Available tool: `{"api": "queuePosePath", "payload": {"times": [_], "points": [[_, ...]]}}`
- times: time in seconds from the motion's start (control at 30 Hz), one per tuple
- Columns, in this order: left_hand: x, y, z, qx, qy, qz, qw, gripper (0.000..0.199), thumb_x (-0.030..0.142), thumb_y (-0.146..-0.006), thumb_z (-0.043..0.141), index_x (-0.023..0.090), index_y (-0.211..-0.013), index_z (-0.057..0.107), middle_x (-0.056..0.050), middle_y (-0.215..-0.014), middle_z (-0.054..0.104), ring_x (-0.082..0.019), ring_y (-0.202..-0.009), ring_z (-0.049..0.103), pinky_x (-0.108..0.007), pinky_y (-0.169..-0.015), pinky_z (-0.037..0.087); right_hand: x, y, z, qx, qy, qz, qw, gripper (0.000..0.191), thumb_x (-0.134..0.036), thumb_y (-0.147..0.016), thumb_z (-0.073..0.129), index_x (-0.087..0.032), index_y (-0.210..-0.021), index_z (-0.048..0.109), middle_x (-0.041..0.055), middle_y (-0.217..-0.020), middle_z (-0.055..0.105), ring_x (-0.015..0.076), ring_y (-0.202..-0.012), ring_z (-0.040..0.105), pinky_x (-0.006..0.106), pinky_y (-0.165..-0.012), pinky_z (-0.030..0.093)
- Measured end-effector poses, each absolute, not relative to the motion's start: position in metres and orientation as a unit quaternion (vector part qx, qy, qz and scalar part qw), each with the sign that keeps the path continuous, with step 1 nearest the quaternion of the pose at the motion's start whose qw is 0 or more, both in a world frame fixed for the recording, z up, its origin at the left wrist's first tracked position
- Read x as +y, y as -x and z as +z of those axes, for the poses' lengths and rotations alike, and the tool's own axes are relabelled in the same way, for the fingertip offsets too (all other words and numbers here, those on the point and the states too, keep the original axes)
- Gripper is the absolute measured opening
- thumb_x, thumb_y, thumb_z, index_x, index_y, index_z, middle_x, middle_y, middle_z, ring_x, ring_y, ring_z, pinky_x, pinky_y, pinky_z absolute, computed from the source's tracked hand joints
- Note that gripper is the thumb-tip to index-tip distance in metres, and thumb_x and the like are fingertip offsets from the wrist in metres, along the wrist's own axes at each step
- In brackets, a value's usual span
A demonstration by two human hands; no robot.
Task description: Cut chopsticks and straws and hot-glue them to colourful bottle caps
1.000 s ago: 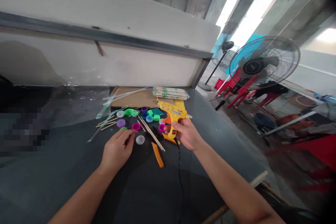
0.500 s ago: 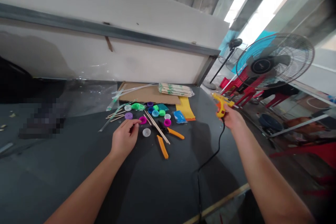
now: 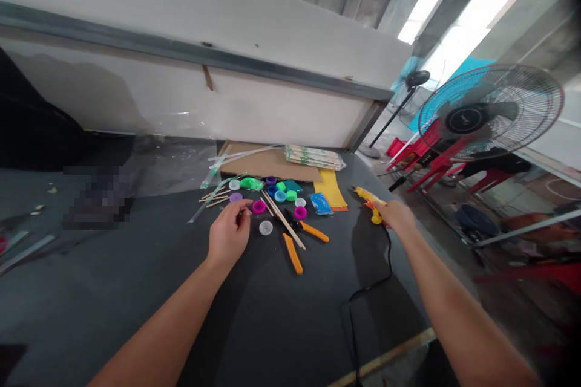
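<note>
On the dark table's right side my right hand (image 3: 397, 217) grips a yellow hot glue gun (image 3: 370, 196), its nozzle pointing up and left. A black cord (image 3: 373, 285) runs down from the gun. My left hand (image 3: 230, 231) rests near the table's middle with the fingers curled in. Something small and dark may be between them, but I cannot make it out. Just right of its fingertips lies a magenta bottle cap (image 3: 259, 207), and below that a white cap (image 3: 265, 228). Orange-handled pliers (image 3: 293, 253) lie partly under thin wooden sticks (image 3: 285, 220).
Behind the caps lie cardboard (image 3: 267, 164), a wrapped stick bundle (image 3: 315, 157), yellow sheets (image 3: 333, 189) and a blue packet (image 3: 321, 204). Clear plastic (image 3: 175, 163) covers the back left. Past the table's right edge stands a fan (image 3: 490, 115).
My right hand has lowered the glue gun toward the table and tilted its nozzle more to the left. My left hand has drawn slightly away from the magenta cap. The view has shifted a little left.
</note>
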State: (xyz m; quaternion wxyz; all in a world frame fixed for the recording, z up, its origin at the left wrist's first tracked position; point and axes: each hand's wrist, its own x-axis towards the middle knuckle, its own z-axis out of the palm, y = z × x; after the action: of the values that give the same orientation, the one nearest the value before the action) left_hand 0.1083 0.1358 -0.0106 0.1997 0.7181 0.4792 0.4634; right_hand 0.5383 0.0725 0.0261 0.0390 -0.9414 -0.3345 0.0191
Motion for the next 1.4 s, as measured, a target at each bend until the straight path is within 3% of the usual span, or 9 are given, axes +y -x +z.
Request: {"api": "queuePosePath", "payload": {"times": [0.1, 0.23, 0.43, 0.57, 0.67, 0.77, 0.97, 1.23, 1.4], "points": [[0.135, -0.109, -0.01, 0.471, -0.723, 0.463, 0.202, 0.023, 0.02, -0.087, 0.046, 0.02, -0.103, 0.063, -0.004, -0.095, 0.067, -0.016, -0.083, 0.064, -0.027, -0.076, 0.049, 0.07, -0.527, 0.025, -0.321, 0.947, -0.001, 0.01, 0.043, -0.047, -0.084, 0.049, -0.011, -0.097, 0.068, 0.0227, -0.096, 0.069, 0.0343, -0.095, 0.067, 0.038, -0.071, 0.049], [0.134, -0.108, -0.008, 0.474, -0.723, 0.461, 0.2, 0.023, 0.018, -0.086, 0.046, 0.02, -0.102, 0.063, -0.003, -0.092, 0.067, -0.017, -0.083, 0.064, -0.027, -0.077, 0.049, 0.072, -0.517, 0.025, -0.313, 0.95, -0.007, -0.008, 0.041, -0.043, -0.085, 0.051, -0.012, -0.109, 0.062, 0.022, -0.105, 0.067, 0.0315, -0.1, 0.065, 0.037, -0.077, 0.049], [0.134, -0.108, -0.009, 0.478, -0.723, 0.457, 0.202, 0.024, 0.019, -0.086, 0.046, 0.021, -0.102, 0.063, -0.003, -0.093, 0.067, -0.016, -0.083, 0.064, -0.027, -0.077, 0.049, 0.071, -0.497, 0.053, -0.337, 0.941, -0.012, -0.014, 0.041, -0.047, -0.084, 0.051, -0.014, -0.106, 0.062, 0.0204, -0.102, 0.068, 0.033, -0.097, 0.065, 0.038, -0.074, 0.047], [0.134, -0.109, -0.008, 0.5, -0.696, 0.465, 0.225, 0.027, 0.02, -0.085, 0.047, 0.02, -0.109, 0.059, -0.003, -0.092, 0.066, -0.016, -0.082, 0.063, -0.029, -0.077, 0.049, 0.073, -0.43, 0.08, -0.526, 0.844, -0.046, 0.096, 0.027, -0.04, -0.089, 0.046, -0.023, -0.102, 0.064, 0.0065, -0.082, 0.071, 0.0231, -0.08, 0.066, 0.03, -0.068, 0.042], [0.134, -0.108, -0.006, 0.526, -0.665, 0.477, 0.232, 0.031, 0.02, -0.084, 0.048, 0.02, -0.115, 0.053, -0.004, -0.094, 0.065, -0.017, -0.081, 0.063, -0.03, -0.077, 0.049, 0.086, -0.36, 0.082, -0.699, 0.696, 0.019, 0.162, 0.023, -0.031, -0.092, 0.045, -0.025, -0.102, 0.065, 0.003, -0.093, 0.071, 0.0178, -0.084, 0.064, 0.025, -0.072, 0.041], [0.134, -0.103, -0.004, 0.552, -0.646, 0.487, 0.201, 0.027, 0.021, -0.085, 0.048, 0.019, -0.111, 0.053, -0.006, -0.096, 0.064, -0.018, -0.083, 0.063, -0.031, -0.076, 0.049, 0.106, -0.303, 0.068, -0.787, 0.604, 0.052, 0.111, 0.025, -0.027, -0.093, 0.044, -0.025, -0.1, 0.069, 0.0036, -0.095, 0.069, 0.0178, -0.09, 0.063, 0.025, -0.073, 0.041], [0.131, -0.094, 0.003, 0.554, -0.701, 0.427, 0.139, 0.017, 0.017, -0.084, 0.045, 0.02, -0.093, 0.059, -0.006, -0.097, 0.065, -0.021, -0.092, 0.062, -0.032, -0.079, 0.048, 0.137, -0.272, 0.044, -0.775, 0.63, 0.042, -0.012, 0.025, -0.022, -0.091, 0.046, -0.019, -0.093, 0.071, 0.0106, -0.093, 0.067, 0.0218, -0.087, 0.064, 0.028, -0.071, 0.043], [0.158, -0.056, 0.001, 0.609, -0.745, 0.272, 0.001, 0.025, 0.016, -0.083, 0.045, 0.019, -0.09, 0.069, -0.009, -0.093, 0.07, -0.026, -0.086, 0.063, -0.037, -0.08, 0.047, 0.142, -0.295, 0.049, -0.752, 0.658, 0.046, -0.008, 0.026, -0.023, -0.091, 0.046, -0.02, -0.094, 0.072, 0.0095, -0.095, 0.069, 0.0206, -0.084, 0.064, 0.027, -0.069, 0.041], [0.171, -0.04, -0.001, 0.592, -0.767, 0.243, -0.048, 0.031, 0.014, -0.083, 0.043, 0.016, -0.098, 0.069, -0.012, -0.102, 0.07, -0.027, -0.09, 0.062, -0.038, -0.088, 0.045, 0.136, -0.297, 0.047, -0.745, 0.661, 0.064, 0.066, 0.023, -0.028, -0.091, 0.049, -0.022, -0.097, 0.071, 0.0067, -0.095, 0.069, 0.0191, -0.087, 0.063, 0.025, -0.069, 0.04]]}}
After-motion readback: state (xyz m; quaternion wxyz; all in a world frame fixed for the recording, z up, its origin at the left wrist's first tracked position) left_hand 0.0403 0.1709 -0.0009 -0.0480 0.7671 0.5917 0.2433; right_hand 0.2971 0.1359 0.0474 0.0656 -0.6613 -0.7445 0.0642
